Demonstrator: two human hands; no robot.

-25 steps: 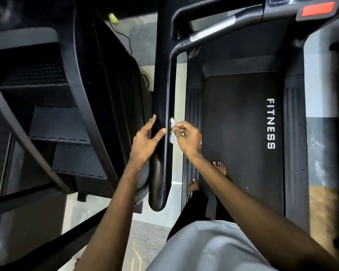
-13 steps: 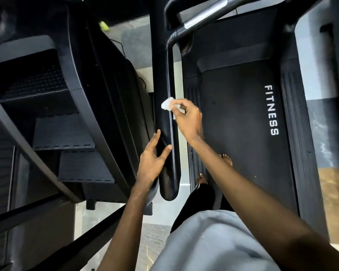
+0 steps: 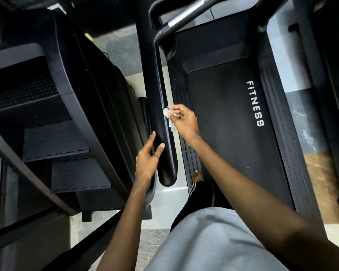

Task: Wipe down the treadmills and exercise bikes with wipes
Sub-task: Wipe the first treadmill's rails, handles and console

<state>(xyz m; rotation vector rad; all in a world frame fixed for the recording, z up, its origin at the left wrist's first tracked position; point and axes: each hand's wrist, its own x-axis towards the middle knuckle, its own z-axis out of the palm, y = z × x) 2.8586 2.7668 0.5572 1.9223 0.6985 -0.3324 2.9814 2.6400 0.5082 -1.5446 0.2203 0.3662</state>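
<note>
I stand on a black treadmill whose belt [image 3: 229,122] carries the word FITNESS. Its left handrail [image 3: 155,98] runs from the top centre down to a rounded end near the middle. My right hand [image 3: 182,122] pinches a small crumpled white wipe [image 3: 167,113] and presses it against the rail's right side. My left hand [image 3: 148,159] rests on the rail's left side a little lower, fingers spread, thumb on top.
A black stair-climber machine [image 3: 53,137] with ribbed steps fills the left, close beside the handrail. A chrome-banded crossbar [image 3: 184,14] spans the top. The treadmill's right side rail [image 3: 282,133] and pale floor [image 3: 294,61] lie at the right. My bare foot [image 3: 198,176] stands on the deck.
My right hand carried the wipe up the rail, then back down. The left hand slid lower along the rail's left side and stays there.
</note>
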